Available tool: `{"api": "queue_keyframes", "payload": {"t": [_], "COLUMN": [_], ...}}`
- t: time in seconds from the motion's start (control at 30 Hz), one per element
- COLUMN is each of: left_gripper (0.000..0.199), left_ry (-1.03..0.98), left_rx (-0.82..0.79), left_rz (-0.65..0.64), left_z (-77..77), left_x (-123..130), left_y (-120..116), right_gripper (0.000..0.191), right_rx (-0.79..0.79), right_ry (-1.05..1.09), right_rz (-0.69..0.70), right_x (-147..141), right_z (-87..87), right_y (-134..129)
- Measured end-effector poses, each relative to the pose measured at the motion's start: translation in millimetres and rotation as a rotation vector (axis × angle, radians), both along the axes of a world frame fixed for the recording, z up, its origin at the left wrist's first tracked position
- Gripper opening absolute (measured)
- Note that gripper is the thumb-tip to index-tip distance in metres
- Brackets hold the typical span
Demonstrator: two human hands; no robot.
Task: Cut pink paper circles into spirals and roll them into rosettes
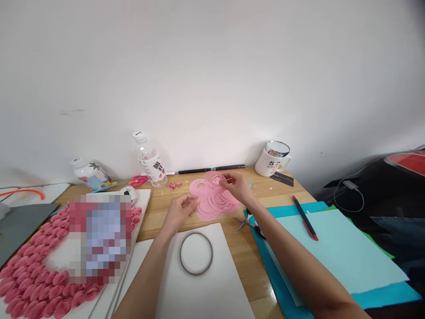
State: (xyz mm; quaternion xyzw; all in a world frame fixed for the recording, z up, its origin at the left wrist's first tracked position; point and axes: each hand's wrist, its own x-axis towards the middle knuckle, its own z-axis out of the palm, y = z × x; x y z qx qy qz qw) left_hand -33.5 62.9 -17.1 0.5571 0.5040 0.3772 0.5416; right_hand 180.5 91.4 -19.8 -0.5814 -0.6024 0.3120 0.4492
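Observation:
Pink paper rings and spirals [212, 201] lie in an overlapping pile on the wooden table. My left hand [181, 210] is at the pile's left edge, with its fingers curled and the thumb near the fingertips; whatever is between them is too small to make out. At the upper right of the pile, my right hand [235, 185] pinches the edge of a pink paper piece. A thin dark ring [196, 253] rests on white paper [212, 292] in front of my hands. Scissors [245, 221] lie just right of the pile, partly under my right forearm.
Pink paper roses [36, 283] cover a white board at left, beside a pixelated patch. A plastic bottle [151, 161], a smaller bottle [89, 174] and a mug [270, 161] stand near the wall. At right, a black-and-red pen [305, 217] lies on pale blue sheets [341, 252].

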Motion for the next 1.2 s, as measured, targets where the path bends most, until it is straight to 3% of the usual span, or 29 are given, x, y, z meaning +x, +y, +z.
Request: {"api": "queue_keyframes", "payload": {"t": [0.13, 0.27, 0.43, 0.57, 0.73, 0.87, 0.93, 1.03, 1.2], "left_gripper": [0.059, 0.073, 0.058, 0.052, 0.049, 0.044, 0.037, 0.030, 0.040], "left_ry": [-0.252, -0.443, -0.349, -0.374, -0.406, -0.424, -0.434, -0.356, -0.223], "left_rx": [0.022, -0.073, -0.042, -0.029, -0.152, -0.364, -0.397, -0.351, -0.151], "left_rz": [0.057, -0.004, 0.095, 0.198, 0.188, 0.017, -0.082, -0.196, -0.147], "left_z": [-0.2, 6.2, 2.0, 0.4, 5.9, 5.7, 4.8, 5.7, 12.2], "left_x": [1.1, 0.8, -1.4, -1.1, -0.1, -1.5, -1.9, -0.7, 2.3], "left_y": [1.9, -0.1, 0.6, 2.2, -0.3, -2.3, -3.2, -5.3, -7.9], "right_gripper": [0.027, 0.037, 0.037, 0.034, 0.033, 0.020, 0.014, 0.018, 0.035], "right_rx": [-0.066, -0.144, -0.206, -0.210, -0.032, 0.177, 0.230, 0.169, -0.011], "right_ry": [0.399, 0.483, 0.599, 0.740, 0.602, 0.428, 0.333, 0.316, 0.315], "right_rz": [0.259, 0.278, 0.261, 0.362, 0.492, 0.388, 0.341, 0.339, 0.232], "right_x": [-11.8, -27.6, -41.9, -38.8, -34.5, -39.3, -41.8, -44.0, -41.9], "right_z": [13.7, 13.4, -1.3, -9.9, -15.0, -17.5, -16.8, -13.8, -4.6], "right_y": [-11.3, -21.5, -28.5, -33.2, -36.6, -36.4, -37.0, -38.3, -35.2]}}
